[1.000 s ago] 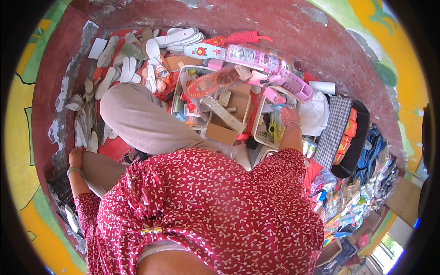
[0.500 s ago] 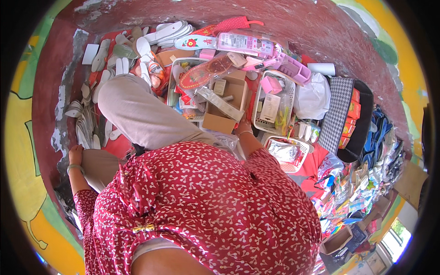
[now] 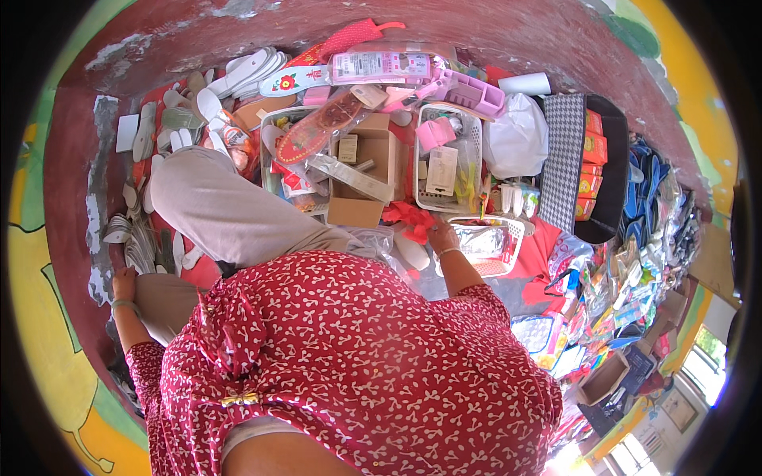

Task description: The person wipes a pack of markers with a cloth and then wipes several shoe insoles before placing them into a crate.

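My right hand is closed on a crumpled red piece of thin material; whether it is cloth or plastic I cannot tell. It lies just in front of an open brown cardboard box, beside a pale insole. A small white basket with a clear-wrapped pack stands right by that hand. At the far left, my left hand rests against my bent knee in grey-beige trousers, its fingers loosely laid there and holding nothing I can see.
White baskets of small goods stand ahead, with a patterned insole across one. Stacks of white insoles line the left and back. A white bag and a checked black bin sit right, before heaped packets. A red wall closes the back.
My right hand has moved back from the cardboard box's corner and now grips the red material. The view has shifted right. My left hand stays by my knee.
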A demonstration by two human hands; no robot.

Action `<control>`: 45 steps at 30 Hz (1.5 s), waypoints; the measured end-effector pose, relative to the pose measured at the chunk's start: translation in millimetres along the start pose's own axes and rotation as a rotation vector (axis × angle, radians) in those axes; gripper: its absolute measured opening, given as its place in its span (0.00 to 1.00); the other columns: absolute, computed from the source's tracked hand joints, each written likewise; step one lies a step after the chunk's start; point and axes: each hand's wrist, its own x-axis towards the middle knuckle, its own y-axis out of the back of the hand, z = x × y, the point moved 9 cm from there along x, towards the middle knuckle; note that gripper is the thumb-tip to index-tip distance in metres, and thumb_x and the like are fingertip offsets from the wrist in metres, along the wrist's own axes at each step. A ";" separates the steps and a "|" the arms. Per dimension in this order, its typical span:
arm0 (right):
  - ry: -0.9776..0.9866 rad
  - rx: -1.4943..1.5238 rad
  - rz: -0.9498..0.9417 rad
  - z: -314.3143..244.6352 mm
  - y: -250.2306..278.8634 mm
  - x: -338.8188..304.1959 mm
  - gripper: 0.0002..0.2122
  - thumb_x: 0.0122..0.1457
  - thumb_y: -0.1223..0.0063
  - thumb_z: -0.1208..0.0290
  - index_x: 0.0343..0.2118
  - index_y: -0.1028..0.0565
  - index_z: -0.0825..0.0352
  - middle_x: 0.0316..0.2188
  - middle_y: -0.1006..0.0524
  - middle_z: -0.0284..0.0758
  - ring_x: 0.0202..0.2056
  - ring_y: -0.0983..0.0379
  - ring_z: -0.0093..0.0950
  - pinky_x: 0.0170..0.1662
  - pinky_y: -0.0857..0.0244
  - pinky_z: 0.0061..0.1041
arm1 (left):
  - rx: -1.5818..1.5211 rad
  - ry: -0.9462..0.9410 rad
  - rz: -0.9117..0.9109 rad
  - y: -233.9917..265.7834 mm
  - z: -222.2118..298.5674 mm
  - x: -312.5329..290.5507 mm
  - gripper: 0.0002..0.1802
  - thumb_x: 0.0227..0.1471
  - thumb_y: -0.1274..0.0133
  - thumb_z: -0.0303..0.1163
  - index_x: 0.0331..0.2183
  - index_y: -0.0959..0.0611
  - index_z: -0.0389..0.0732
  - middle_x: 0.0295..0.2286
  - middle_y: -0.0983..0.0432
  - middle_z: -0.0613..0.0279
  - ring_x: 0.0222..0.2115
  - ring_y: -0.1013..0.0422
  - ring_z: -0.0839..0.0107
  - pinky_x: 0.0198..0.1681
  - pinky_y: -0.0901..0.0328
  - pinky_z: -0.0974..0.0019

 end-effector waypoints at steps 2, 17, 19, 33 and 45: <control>0.001 0.053 0.085 8.8 22.5 -9.6 0.18 0.50 0.52 0.63 0.44 0.32 0.64 0.42 0.29 0.45 0.45 0.33 0.43 0.46 0.38 0.36 | -0.063 0.095 -0.002 -5.8 -6.0 0.2 0.20 0.47 0.55 0.46 0.25 0.19 0.38 0.26 0.24 0.48 0.30 0.28 0.53 0.36 0.37 0.57; 0.038 -0.319 -0.432 32.3 44.6 -40.6 0.23 0.46 0.46 0.56 0.43 0.29 0.65 0.50 0.37 0.41 0.53 0.41 0.42 0.52 0.41 0.33 | -0.184 0.112 -0.014 -24.6 -5.6 -8.2 0.18 0.47 0.56 0.41 0.24 0.19 0.38 0.26 0.24 0.49 0.30 0.29 0.53 0.36 0.36 0.57; 0.051 -0.381 -0.364 63.3 39.1 -61.1 0.23 0.44 0.43 0.56 0.40 0.28 0.67 0.45 0.34 0.44 0.49 0.38 0.41 0.51 0.41 0.33 | -0.130 0.016 -0.001 -22.9 -5.2 -1.5 0.17 0.47 0.57 0.41 0.24 0.19 0.39 0.26 0.25 0.49 0.31 0.29 0.52 0.36 0.36 0.57; 0.336 -0.447 -0.373 109.4 36.2 -92.8 0.25 0.34 0.34 0.59 0.35 0.27 0.67 0.39 0.32 0.44 0.46 0.36 0.40 0.50 0.41 0.31 | -0.015 0.034 0.056 -19.8 3.5 0.0 0.17 0.50 0.56 0.41 0.25 0.20 0.39 0.27 0.25 0.50 0.30 0.30 0.52 0.34 0.37 0.56; -0.078 -0.498 0.018 108.9 14.9 25.0 0.17 0.49 0.51 0.71 0.44 0.29 0.59 0.44 0.29 0.38 0.48 0.34 0.36 0.50 0.39 0.35 | -0.055 0.132 0.051 -16.1 -8.0 -15.8 0.19 0.48 0.54 0.43 0.24 0.19 0.37 0.25 0.24 0.48 0.30 0.28 0.52 0.34 0.36 0.56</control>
